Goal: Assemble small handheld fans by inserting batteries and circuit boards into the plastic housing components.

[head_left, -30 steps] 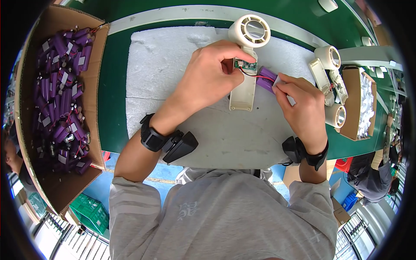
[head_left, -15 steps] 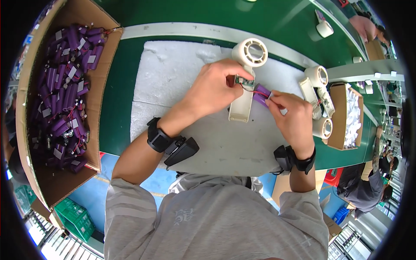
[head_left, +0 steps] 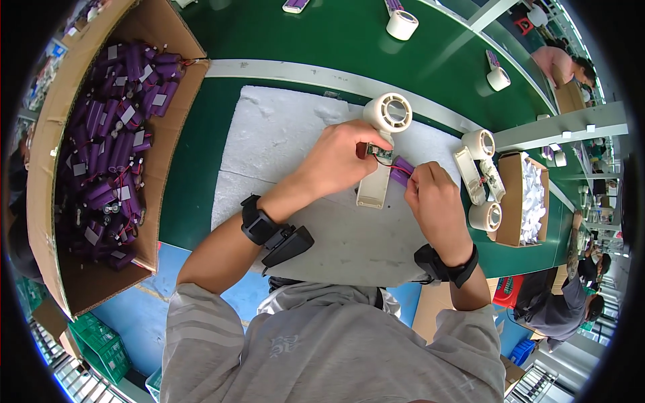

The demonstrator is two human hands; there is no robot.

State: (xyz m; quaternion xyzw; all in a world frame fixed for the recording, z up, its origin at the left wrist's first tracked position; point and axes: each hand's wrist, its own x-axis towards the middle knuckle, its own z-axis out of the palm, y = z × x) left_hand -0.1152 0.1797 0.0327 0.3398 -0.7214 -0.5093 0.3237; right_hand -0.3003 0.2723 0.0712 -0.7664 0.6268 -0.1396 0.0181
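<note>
The left hand (head_left: 341,160) pinches the circuit board (head_left: 381,152) over the fan (head_left: 371,191). The right hand (head_left: 438,201) has its fingertips pressed together at the near end of the battery (head_left: 401,170); whether they grip it, I cannot tell. The battery lies between both hands. More fan parts (head_left: 480,176) sit right of the right hand.
</note>
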